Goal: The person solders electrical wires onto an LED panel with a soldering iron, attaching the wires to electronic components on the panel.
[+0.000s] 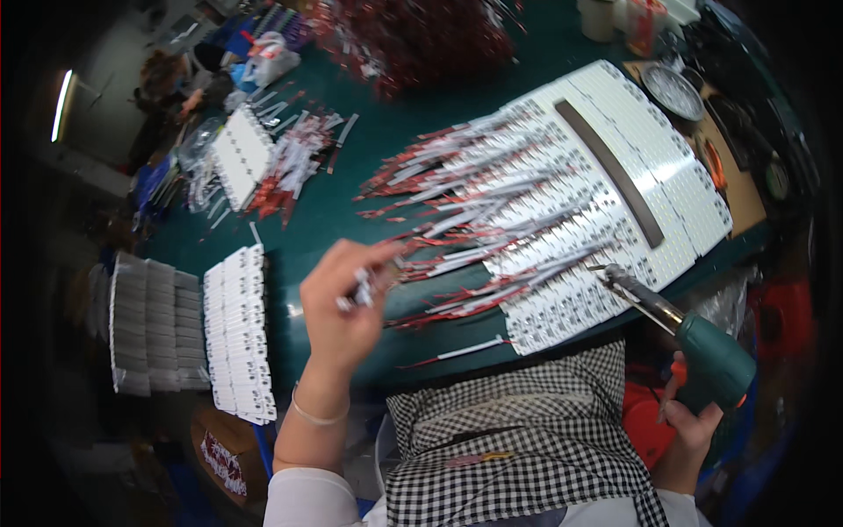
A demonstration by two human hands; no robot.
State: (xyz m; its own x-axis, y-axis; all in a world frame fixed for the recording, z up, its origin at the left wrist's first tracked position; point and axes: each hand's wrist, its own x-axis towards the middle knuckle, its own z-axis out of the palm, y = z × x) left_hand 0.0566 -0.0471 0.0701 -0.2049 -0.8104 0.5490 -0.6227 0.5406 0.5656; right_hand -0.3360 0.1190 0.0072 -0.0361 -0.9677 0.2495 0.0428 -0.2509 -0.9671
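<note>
My right hand (689,413) grips the handle of a green soldering gun (716,351). Its metal barrel points up and left, and the tip hangs at the near part of the white LED boards (562,321). Small white pieces (360,290), blurred, are in my closed left hand (338,294); their exact kind is unclear. Fingertips of that hand are beside the loose ends of red and white wires (465,259), which fan out leftward from the boards. One separate wire (474,349) sticks out from the nearest board corner.
A dark curved bar (610,171) lies across the boards. Left of them stand stacked white boards (237,329) and a pile of wires (299,154). A heap of red wires (421,44) sits at the back. At right are a round metal dish (672,92) and orange-handled pliers (713,164).
</note>
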